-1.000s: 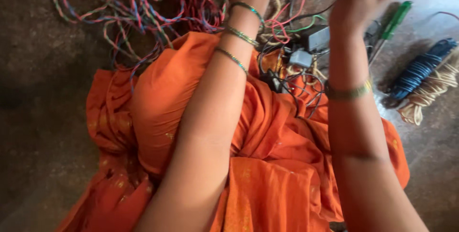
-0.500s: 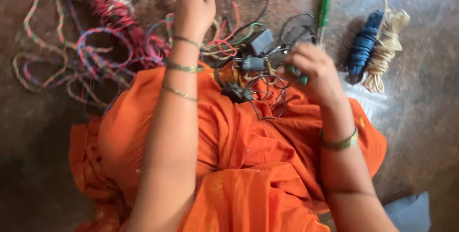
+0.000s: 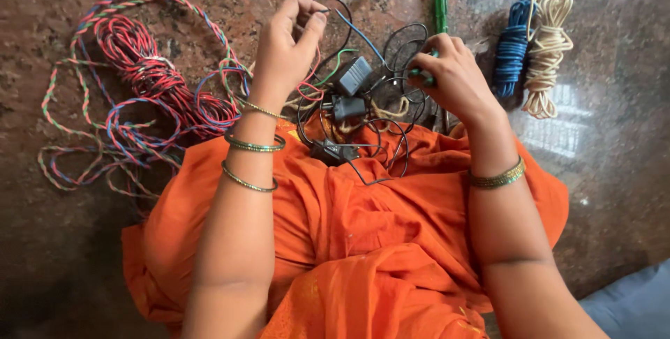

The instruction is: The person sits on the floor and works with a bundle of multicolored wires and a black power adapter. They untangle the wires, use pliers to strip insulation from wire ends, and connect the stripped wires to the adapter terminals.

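We see our left hand [image 3: 289, 46] raised over the floor [image 3: 614, 171], its thumb and fingers pinched together on a thin black wire [image 3: 333, 5] that loops down into a tangle of black wires and small dark adapters [image 3: 352, 77] at the edge of the orange cloth [image 3: 363, 241] on our lap. Our right hand [image 3: 453, 77] is closed around a green-handled tool [image 3: 440, 11] just beside that tangle. Toward the floor's left edge lies a heap of red, blue and multicoloured twisted wires [image 3: 150, 77]. Near the top right, a blue coil [image 3: 513, 46] and a cream coil [image 3: 548, 49] lie touching side by side.
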